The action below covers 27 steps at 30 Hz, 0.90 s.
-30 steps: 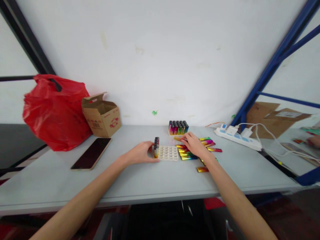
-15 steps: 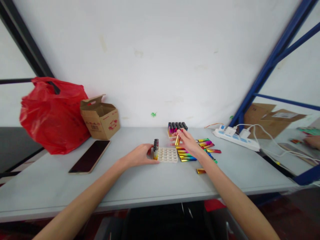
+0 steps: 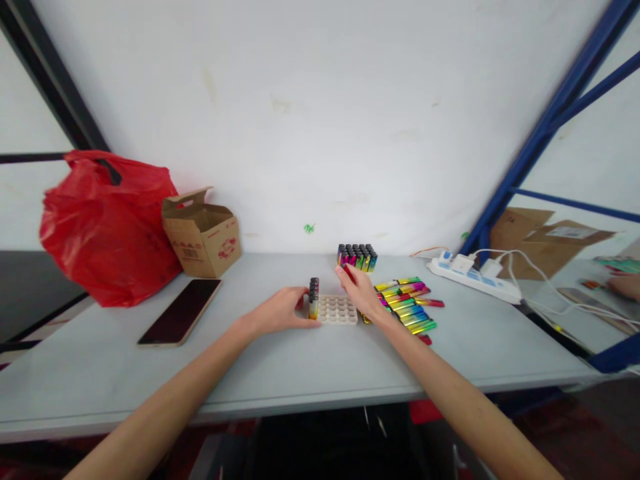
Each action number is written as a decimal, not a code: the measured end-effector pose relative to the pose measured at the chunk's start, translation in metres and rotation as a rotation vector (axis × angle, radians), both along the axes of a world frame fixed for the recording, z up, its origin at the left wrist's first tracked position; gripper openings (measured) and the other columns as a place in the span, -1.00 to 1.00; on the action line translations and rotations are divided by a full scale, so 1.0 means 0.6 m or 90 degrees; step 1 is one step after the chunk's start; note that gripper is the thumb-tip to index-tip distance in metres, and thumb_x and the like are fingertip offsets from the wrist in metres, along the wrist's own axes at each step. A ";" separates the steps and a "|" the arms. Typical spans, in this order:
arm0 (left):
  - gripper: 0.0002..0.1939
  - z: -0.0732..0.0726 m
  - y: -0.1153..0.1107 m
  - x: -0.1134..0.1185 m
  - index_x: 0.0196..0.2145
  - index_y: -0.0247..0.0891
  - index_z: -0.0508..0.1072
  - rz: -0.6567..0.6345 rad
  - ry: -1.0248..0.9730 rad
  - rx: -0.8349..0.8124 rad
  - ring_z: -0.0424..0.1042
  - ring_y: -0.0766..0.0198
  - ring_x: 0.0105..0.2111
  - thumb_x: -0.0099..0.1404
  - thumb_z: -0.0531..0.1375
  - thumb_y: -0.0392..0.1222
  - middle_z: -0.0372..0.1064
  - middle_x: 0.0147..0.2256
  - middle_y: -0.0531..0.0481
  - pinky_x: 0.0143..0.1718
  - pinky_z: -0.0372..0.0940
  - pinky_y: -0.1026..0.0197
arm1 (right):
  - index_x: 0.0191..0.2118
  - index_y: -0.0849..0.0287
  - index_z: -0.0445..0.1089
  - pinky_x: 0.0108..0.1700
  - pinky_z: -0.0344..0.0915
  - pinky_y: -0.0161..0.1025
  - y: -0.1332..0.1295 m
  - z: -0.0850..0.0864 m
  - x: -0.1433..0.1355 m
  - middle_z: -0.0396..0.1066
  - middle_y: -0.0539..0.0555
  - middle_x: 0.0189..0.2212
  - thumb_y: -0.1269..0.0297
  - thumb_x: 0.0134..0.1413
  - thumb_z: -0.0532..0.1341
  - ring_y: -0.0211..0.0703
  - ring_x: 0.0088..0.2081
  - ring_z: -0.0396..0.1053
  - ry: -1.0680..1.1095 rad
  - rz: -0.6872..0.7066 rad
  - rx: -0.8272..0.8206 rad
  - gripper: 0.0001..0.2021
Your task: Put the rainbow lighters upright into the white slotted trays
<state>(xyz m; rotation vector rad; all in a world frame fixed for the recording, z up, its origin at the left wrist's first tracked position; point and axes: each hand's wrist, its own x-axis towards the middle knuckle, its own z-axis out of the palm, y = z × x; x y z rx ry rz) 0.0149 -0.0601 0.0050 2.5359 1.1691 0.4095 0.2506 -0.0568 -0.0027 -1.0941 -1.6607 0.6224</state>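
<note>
Near the middle of the table lies a white tray (image 3: pixel 338 310) with rows of round holes. A column of upright black-topped lighters (image 3: pixel 313 300) with shiny coloured bodies stands along its left edge. My left hand (image 3: pixel 287 310) grips that left end, thumb at the front corner and fingers curled behind. Above the tray's right rear corner, my right hand (image 3: pixel 359 290) pinches a lighter (image 3: pixel 349 271), mostly hidden by the fingers, with a little red showing. To the right, several metallic lighters (image 3: pixel 410 308) lie in a loose pile, partly covered by my right wrist.
Behind my right hand stands a block of upright lighters (image 3: pixel 357 256). A phone (image 3: pixel 180 313), a cardboard box (image 3: pixel 203 240) and a red plastic bag (image 3: pixel 110 230) are at left. A power strip (image 3: pixel 473 279) with cables lies at right, near a blue metal frame (image 3: pixel 530 140). Another person's hand (image 3: pixel 625 287) shows far right.
My right hand has moved slightly left and turned; the gold lighter that showed upright in it is now mostly hidden by the fingers. My left hand stays at the tray.
</note>
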 end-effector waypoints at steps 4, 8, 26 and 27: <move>-0.38 0.000 0.001 0.000 -0.23 -0.25 0.43 -0.002 0.002 0.001 0.44 0.13 -0.35 0.14 0.31 0.41 0.49 -0.29 -0.05 -0.30 0.23 0.17 | -0.55 0.09 0.10 -0.41 -0.04 -0.24 -0.006 -0.003 -0.004 0.06 -0.09 -0.60 -0.26 0.28 0.07 -0.25 -0.48 0.07 -0.049 -0.073 0.012 -0.44; -0.38 0.001 0.000 0.001 -0.24 -0.24 0.43 0.004 -0.004 -0.001 0.44 0.13 -0.37 0.13 0.30 0.42 0.49 -0.31 -0.05 -0.32 0.23 0.17 | -0.56 0.08 0.10 -0.40 -0.06 -0.23 -0.005 -0.005 -0.006 0.08 -0.08 -0.62 -0.15 0.26 0.05 -0.23 -0.50 0.08 -0.079 -0.106 0.018 -0.51; -0.11 0.013 -0.022 -0.015 0.16 -0.32 0.38 0.040 0.029 0.007 0.54 -0.10 -0.07 0.15 0.30 0.46 0.52 -0.01 -0.26 0.01 0.37 0.01 | -0.36 0.10 0.26 -0.30 0.15 -0.25 0.009 -0.014 -0.001 0.41 -0.01 -0.48 0.06 0.52 0.05 -0.15 -0.41 0.37 -0.270 0.026 0.059 -0.64; -0.15 0.016 -0.036 -0.021 0.17 -0.30 0.36 0.054 0.026 0.022 0.54 -0.08 -0.07 0.21 0.26 0.45 0.52 -0.01 -0.25 0.02 0.38 0.01 | -0.35 0.10 0.26 -0.29 0.15 -0.25 0.011 -0.015 -0.002 0.44 0.01 -0.46 0.09 0.52 0.07 -0.15 -0.39 0.39 -0.282 0.026 0.056 -0.66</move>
